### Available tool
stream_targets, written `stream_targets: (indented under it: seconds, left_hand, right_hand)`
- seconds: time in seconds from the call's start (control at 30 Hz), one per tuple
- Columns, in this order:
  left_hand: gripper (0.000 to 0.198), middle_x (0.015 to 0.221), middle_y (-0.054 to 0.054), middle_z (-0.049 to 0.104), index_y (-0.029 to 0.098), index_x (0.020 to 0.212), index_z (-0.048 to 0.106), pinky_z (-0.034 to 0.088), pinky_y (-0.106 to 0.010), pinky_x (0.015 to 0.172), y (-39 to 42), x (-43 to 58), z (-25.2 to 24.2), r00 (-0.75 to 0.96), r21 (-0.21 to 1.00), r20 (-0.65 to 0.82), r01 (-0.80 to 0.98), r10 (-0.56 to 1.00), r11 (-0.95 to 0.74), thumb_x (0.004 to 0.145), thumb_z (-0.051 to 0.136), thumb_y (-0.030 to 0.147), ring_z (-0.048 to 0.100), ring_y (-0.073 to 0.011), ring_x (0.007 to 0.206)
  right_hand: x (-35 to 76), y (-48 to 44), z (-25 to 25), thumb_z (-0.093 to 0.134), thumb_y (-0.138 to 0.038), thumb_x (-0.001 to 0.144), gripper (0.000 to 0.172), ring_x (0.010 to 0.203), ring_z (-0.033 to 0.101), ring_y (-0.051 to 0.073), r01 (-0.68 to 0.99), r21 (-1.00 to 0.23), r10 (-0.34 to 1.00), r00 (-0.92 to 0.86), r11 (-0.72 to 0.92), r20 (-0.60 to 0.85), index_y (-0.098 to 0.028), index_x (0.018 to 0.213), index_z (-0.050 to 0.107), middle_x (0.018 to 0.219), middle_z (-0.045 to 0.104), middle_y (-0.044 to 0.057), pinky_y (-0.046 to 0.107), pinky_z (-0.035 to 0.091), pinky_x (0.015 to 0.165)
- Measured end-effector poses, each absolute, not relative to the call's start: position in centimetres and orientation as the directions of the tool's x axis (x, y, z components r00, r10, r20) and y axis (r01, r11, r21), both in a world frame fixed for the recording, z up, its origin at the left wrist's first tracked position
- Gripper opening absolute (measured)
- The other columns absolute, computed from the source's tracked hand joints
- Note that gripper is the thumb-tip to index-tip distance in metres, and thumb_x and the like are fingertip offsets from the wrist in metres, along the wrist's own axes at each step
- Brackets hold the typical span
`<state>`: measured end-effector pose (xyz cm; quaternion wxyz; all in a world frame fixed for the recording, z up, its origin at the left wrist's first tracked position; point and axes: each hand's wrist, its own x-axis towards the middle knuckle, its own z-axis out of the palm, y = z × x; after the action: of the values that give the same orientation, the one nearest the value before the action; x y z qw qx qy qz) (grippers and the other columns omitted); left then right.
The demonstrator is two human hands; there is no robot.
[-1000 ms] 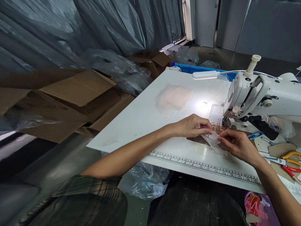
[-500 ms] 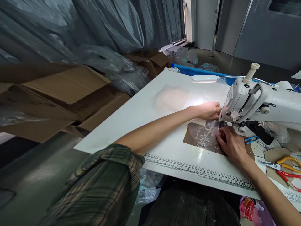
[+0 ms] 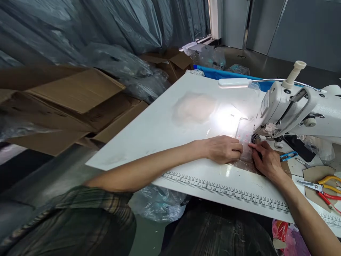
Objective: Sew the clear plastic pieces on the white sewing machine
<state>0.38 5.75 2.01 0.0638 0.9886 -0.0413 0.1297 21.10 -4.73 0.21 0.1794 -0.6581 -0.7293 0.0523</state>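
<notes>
The translucent sheet (image 3: 246, 152) lies between the fingers of the left hand (image 3: 225, 149), curled, and right hand (image 3: 268, 163), index extended, apparently steadied flat. Sewing machine (image 3: 287, 113): just beyond right fingers. Pinching: I cannot tell.

Left of me I see an open cardboard box (image 3: 76, 92), with crumpled grey sheeting (image 3: 93, 26) behind it and grey doors (image 3: 234, 23) farther off. On my right, yellow and red tool handles (image 3: 327, 178) lie by some brown card (image 3: 314, 173).
</notes>
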Motion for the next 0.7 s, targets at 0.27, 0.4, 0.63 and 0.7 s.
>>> stream_targets:
  seconds: [0.27, 0.4, 0.63, 0.7]
  left_hand:
    - [0.024, 0.069, -0.001, 0.058, 0.016, 0.092, 0.046, 0.040, -0.024, 0.054, 6.0, 2.1, 1.1, 0.799, 0.517, 0.301, 0.322, 0.520, -0.793, 0.102, 0.028, 0.028, 0.051, -0.0119, 0.055]
    - [0.024, 0.067, 0.000, 0.056, 0.017, 0.088, 0.046, 0.038, -0.025, 0.054, 5.5, 2.2, 1.4, 0.791, 0.500, 0.284, 0.360, 0.542, -0.788, 0.101, 0.031, 0.030, 0.048, -0.0122, 0.054]
    - [0.014, 0.097, -0.007, 0.071, 0.018, 0.097, 0.063, 0.045, -0.031, 0.072, 5.4, 1.3, 1.3, 0.906, 0.219, 0.408, 0.017, 0.107, -0.976, 0.091, 0.051, 0.022, 0.062, -0.0169, 0.081]
    - [0.014, 0.102, -0.005, 0.073, 0.021, 0.096, 0.067, 0.045, -0.032, 0.076, 5.4, 1.1, 0.9, 0.900, 0.188, 0.436, -0.073, 0.017, -0.979, 0.090, 0.055, 0.019, 0.063, -0.0166, 0.085]
  right_hand:
    - [22.3, -5.4, 0.9, 0.046, -0.023, 0.091, 0.031, 0.083, 0.067, 0.020, 0.770, -0.559, 0.938, -0.149, 0.308, 0.312, -0.023, 0.108, 0.071, 0.092, 0.071, 0.007, 0.036, 0.057, 0.077]
    - [21.8, -5.8, 0.7, 0.046, -0.023, 0.090, 0.033, 0.089, 0.066, 0.021, 0.783, -0.471, 0.903, -0.266, 0.406, 0.336, -0.023, 0.112, 0.071, 0.101, 0.067, 0.010, 0.037, 0.058, 0.077]
    - [21.8, -6.7, 1.1, 0.047, -0.017, 0.087, 0.035, 0.097, 0.063, 0.021, 0.785, -0.439, 0.899, -0.385, 0.437, 0.208, -0.026, 0.108, 0.075, 0.105, 0.062, 0.010, 0.041, 0.056, 0.087]
    - [22.4, -6.8, 1.2, 0.047, -0.017, 0.087, 0.034, 0.100, 0.063, 0.021, 0.761, -0.485, 0.902, -0.380, 0.431, 0.206, -0.027, 0.104, 0.075, 0.107, 0.062, 0.009, 0.041, 0.055, 0.091]
